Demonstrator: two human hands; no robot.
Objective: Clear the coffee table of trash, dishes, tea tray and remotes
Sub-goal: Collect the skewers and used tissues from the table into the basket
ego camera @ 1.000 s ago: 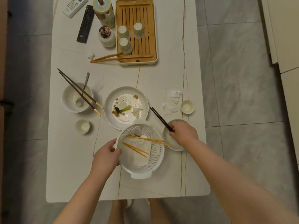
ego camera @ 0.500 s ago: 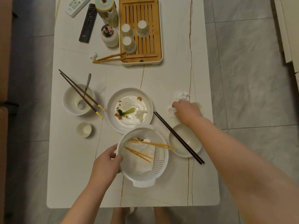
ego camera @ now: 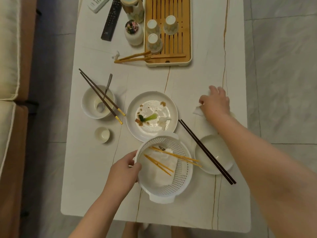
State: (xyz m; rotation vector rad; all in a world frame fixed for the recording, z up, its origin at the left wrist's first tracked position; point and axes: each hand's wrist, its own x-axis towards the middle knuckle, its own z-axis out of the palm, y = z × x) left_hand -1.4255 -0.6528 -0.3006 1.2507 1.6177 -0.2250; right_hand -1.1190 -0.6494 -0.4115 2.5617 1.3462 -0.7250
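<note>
Tissue scraps point(ego camera: 197, 110): head view, you see crumpled white paper on the coffee table point(ego camera: 197, 79) near its right edge, partly under your right hand point(ego camera: 215, 103). Judge them featherlight, soft and easily torn; pinch a bunched fold, not a loose corner.
Right hand: fingers curled down over the paper, fingertips touching it. Whether they have closed on it you cannot tell.
Left hand point(ego camera: 122, 170): thumb over the rim and fingers round the wall of the white perforated basket point(ego camera: 180, 182), steadying it on the table. It holds tissue and thin bamboo sticks point(ego camera: 173, 156).
Basket: light, stiff plastic; likely to slide on the smooth top, so keep your grip.
Bowl point(ego camera: 221, 157): just beside the basket, dark chopsticks point(ego camera: 205, 151) lying across it. Ceramic, probably heavy and slick; lift the chopsticks first or they will roll.
Plate point(ego camera: 133, 107): beyond the basket, with food scraps; keep it level.
Farther end: tea tray point(ego camera: 187, 40) with three cups, black remote point(ego camera: 110, 19), all untouched.
</note>
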